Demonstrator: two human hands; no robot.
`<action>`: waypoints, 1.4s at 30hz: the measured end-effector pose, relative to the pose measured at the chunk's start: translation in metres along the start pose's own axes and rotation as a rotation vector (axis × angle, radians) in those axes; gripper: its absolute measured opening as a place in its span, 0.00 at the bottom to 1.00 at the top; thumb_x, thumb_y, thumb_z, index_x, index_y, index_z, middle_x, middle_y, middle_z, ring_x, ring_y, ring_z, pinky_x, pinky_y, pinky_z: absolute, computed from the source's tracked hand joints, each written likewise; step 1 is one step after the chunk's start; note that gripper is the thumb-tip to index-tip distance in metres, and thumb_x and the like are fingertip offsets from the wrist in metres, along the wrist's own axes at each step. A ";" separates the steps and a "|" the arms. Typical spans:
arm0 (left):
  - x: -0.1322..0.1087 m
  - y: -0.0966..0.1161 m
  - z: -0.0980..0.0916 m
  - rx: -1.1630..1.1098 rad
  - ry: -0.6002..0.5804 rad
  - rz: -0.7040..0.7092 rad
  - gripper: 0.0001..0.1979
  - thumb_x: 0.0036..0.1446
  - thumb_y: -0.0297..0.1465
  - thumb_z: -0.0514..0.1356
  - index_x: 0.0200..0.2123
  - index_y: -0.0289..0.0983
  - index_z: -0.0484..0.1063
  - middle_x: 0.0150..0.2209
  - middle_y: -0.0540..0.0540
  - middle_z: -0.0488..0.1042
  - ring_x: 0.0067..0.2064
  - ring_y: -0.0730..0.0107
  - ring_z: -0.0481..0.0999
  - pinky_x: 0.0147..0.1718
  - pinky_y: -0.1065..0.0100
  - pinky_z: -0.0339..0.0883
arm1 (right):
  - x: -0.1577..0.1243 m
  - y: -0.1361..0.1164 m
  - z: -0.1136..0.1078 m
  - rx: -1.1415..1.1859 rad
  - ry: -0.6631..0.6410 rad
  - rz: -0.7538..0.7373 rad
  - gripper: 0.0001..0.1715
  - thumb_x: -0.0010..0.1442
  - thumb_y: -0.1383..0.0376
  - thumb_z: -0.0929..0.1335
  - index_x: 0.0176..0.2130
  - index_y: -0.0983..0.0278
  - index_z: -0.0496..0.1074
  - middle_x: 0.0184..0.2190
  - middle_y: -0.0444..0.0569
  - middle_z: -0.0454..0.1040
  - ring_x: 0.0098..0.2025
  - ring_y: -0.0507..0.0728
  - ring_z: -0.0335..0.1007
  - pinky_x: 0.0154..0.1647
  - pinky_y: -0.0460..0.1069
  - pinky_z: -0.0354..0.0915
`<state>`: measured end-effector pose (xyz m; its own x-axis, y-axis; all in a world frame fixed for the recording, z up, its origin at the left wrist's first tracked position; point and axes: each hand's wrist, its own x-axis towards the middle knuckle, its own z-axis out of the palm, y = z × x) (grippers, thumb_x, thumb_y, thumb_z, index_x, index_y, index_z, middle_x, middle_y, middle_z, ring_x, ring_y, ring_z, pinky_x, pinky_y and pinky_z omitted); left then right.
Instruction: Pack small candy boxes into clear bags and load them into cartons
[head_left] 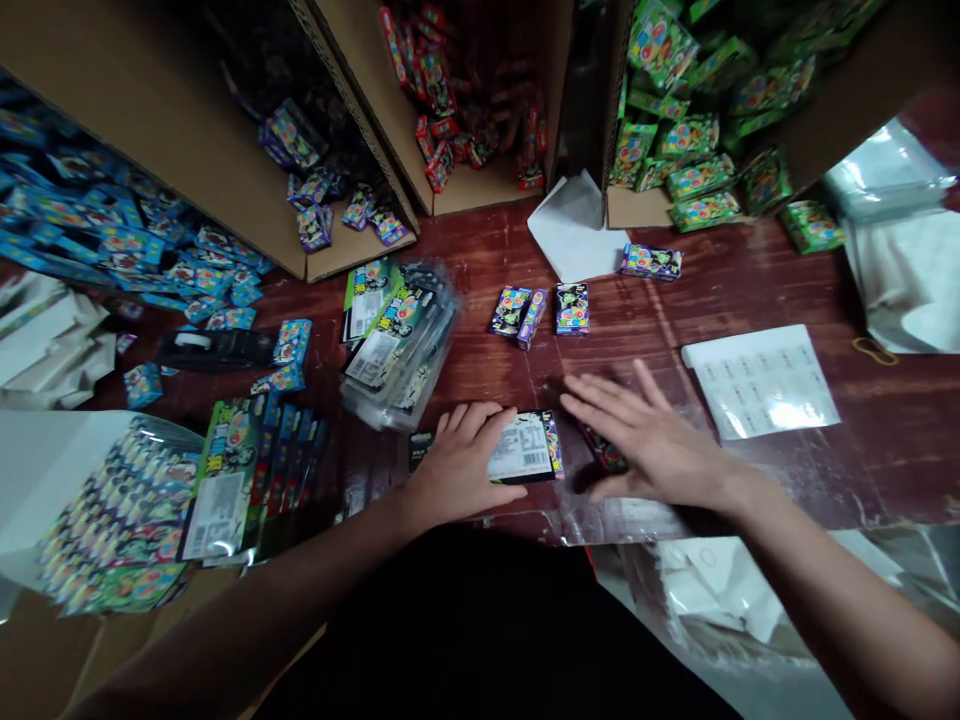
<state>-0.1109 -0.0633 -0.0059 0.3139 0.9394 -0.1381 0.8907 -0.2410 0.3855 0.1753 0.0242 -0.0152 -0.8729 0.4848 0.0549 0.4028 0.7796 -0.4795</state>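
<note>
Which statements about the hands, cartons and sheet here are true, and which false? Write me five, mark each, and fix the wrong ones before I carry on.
1. The left hand covers part of a barcoded card. True.
2. The right hand is clenched in a fist. False: it is held open.
3. The middle carton holds red boxes. True.
4. The rubber band lies on the sticker sheet. False: it lies to the right of that sheet.
5. The sticker sheet is right of the right hand. True.
</note>
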 end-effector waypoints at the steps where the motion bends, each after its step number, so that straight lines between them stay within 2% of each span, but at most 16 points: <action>1: 0.000 0.000 0.000 0.005 -0.004 -0.001 0.48 0.42 0.46 0.74 0.64 0.41 0.60 0.58 0.41 0.66 0.56 0.47 0.65 0.58 0.48 0.59 | -0.009 0.005 -0.005 -0.007 -0.016 0.041 0.63 0.55 0.44 0.74 0.74 0.56 0.41 0.74 0.56 0.47 0.74 0.73 0.44 0.71 0.75 0.24; 3: 0.002 0.000 0.000 0.013 -0.014 -0.002 0.48 0.42 0.46 0.74 0.64 0.41 0.60 0.58 0.41 0.66 0.57 0.47 0.65 0.58 0.48 0.58 | -0.024 0.015 -0.012 0.002 -0.063 0.092 0.59 0.56 0.49 0.74 0.74 0.52 0.43 0.74 0.51 0.50 0.74 0.72 0.42 0.70 0.77 0.27; 6: 0.005 0.000 0.000 0.018 -0.027 0.005 0.48 0.42 0.46 0.74 0.64 0.41 0.60 0.58 0.41 0.66 0.57 0.46 0.65 0.58 0.48 0.59 | -0.030 0.025 -0.010 0.058 -0.093 0.083 0.51 0.58 0.56 0.74 0.72 0.49 0.50 0.69 0.48 0.61 0.72 0.68 0.52 0.71 0.76 0.31; 9: 0.008 -0.002 0.001 0.008 -0.019 0.011 0.49 0.41 0.46 0.74 0.64 0.40 0.60 0.58 0.41 0.65 0.58 0.47 0.64 0.59 0.48 0.58 | -0.022 0.028 -0.001 0.112 -0.030 0.034 0.47 0.56 0.52 0.75 0.68 0.50 0.58 0.66 0.50 0.67 0.67 0.66 0.62 0.72 0.74 0.30; 11: 0.009 -0.004 0.000 -0.003 -0.017 0.011 0.50 0.40 0.46 0.75 0.64 0.40 0.60 0.59 0.41 0.65 0.58 0.47 0.64 0.59 0.49 0.58 | -0.018 0.027 0.002 0.143 0.004 0.004 0.46 0.55 0.50 0.76 0.67 0.51 0.60 0.64 0.50 0.68 0.65 0.66 0.64 0.72 0.73 0.29; 16: 0.009 -0.004 -0.002 -0.035 -0.039 0.025 0.50 0.39 0.46 0.75 0.64 0.41 0.60 0.58 0.41 0.65 0.58 0.48 0.65 0.60 0.50 0.59 | -0.016 0.024 0.000 0.181 -0.025 -0.028 0.45 0.56 0.49 0.75 0.67 0.51 0.60 0.64 0.51 0.67 0.65 0.65 0.64 0.72 0.73 0.27; 19: 0.009 0.003 0.002 -0.070 -0.038 0.060 0.50 0.39 0.46 0.75 0.64 0.40 0.61 0.58 0.41 0.65 0.58 0.49 0.64 0.60 0.51 0.59 | -0.006 0.019 0.007 0.139 0.011 -0.020 0.44 0.56 0.45 0.75 0.65 0.51 0.63 0.63 0.51 0.70 0.64 0.65 0.65 0.72 0.73 0.25; 23: 0.011 0.012 0.010 -0.034 0.016 0.026 0.49 0.40 0.46 0.75 0.63 0.40 0.60 0.58 0.40 0.65 0.58 0.47 0.64 0.60 0.49 0.59 | 0.009 0.007 0.018 0.079 0.062 0.001 0.49 0.53 0.39 0.73 0.66 0.54 0.62 0.61 0.51 0.72 0.64 0.66 0.64 0.72 0.73 0.24; 25: 0.011 0.012 0.012 -0.005 0.025 0.002 0.48 0.42 0.46 0.74 0.64 0.41 0.60 0.59 0.40 0.65 0.58 0.47 0.64 0.59 0.48 0.58 | 0.006 0.004 0.015 0.040 0.059 0.033 0.56 0.53 0.37 0.72 0.70 0.55 0.55 0.65 0.54 0.68 0.68 0.68 0.59 0.71 0.74 0.24; 27: 0.012 0.012 0.011 0.011 0.016 -0.004 0.49 0.42 0.46 0.74 0.64 0.41 0.59 0.59 0.40 0.65 0.58 0.46 0.64 0.59 0.48 0.58 | -0.008 0.007 0.003 0.005 0.036 0.076 0.64 0.52 0.37 0.73 0.73 0.56 0.46 0.71 0.56 0.56 0.72 0.72 0.49 0.71 0.75 0.25; 29: 0.012 0.010 0.009 0.024 0.003 0.002 0.49 0.42 0.47 0.73 0.65 0.41 0.59 0.60 0.40 0.65 0.59 0.46 0.64 0.59 0.48 0.58 | -0.026 0.016 -0.011 0.003 -0.013 0.116 0.67 0.53 0.40 0.74 0.74 0.57 0.40 0.74 0.57 0.46 0.74 0.74 0.42 0.71 0.76 0.31; 31: 0.013 0.010 0.007 0.034 -0.003 0.008 0.48 0.43 0.47 0.73 0.65 0.42 0.59 0.60 0.40 0.65 0.59 0.46 0.64 0.59 0.47 0.58 | -0.041 0.026 -0.021 0.019 -0.068 0.136 0.60 0.58 0.50 0.73 0.74 0.56 0.40 0.74 0.55 0.49 0.74 0.72 0.42 0.72 0.74 0.37; 33: 0.014 0.010 0.007 0.035 -0.001 0.014 0.47 0.44 0.46 0.73 0.64 0.43 0.59 0.60 0.41 0.65 0.59 0.46 0.65 0.58 0.47 0.58 | -0.046 0.032 -0.023 0.022 -0.078 0.131 0.51 0.60 0.57 0.72 0.73 0.55 0.46 0.69 0.53 0.61 0.72 0.69 0.50 0.72 0.74 0.38; 36: 0.017 0.014 0.009 0.018 0.012 0.013 0.47 0.43 0.46 0.73 0.64 0.43 0.58 0.60 0.40 0.65 0.59 0.46 0.64 0.59 0.47 0.58 | -0.034 0.032 -0.012 0.026 -0.023 0.097 0.39 0.61 0.56 0.72 0.67 0.54 0.60 0.60 0.52 0.73 0.66 0.67 0.62 0.72 0.74 0.36; 38: 0.019 0.016 0.010 0.010 0.016 0.011 0.48 0.43 0.46 0.74 0.64 0.42 0.58 0.60 0.40 0.65 0.59 0.46 0.64 0.59 0.47 0.58 | -0.020 0.027 -0.002 0.060 -0.001 0.081 0.34 0.61 0.52 0.73 0.63 0.55 0.65 0.60 0.53 0.72 0.64 0.66 0.64 0.71 0.74 0.37; 42: 0.019 0.017 0.012 -0.003 0.017 0.004 0.49 0.42 0.45 0.74 0.65 0.41 0.58 0.60 0.40 0.64 0.59 0.46 0.64 0.59 0.47 0.58 | -0.002 0.017 0.011 0.139 0.036 0.076 0.29 0.60 0.51 0.73 0.56 0.56 0.67 0.65 0.55 0.65 0.67 0.66 0.60 0.71 0.75 0.36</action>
<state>-0.0865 -0.0526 -0.0126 0.3121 0.9423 -0.1211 0.8884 -0.2443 0.3887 0.1813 0.0322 -0.0329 -0.8299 0.5561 0.0440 0.4231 0.6790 -0.6000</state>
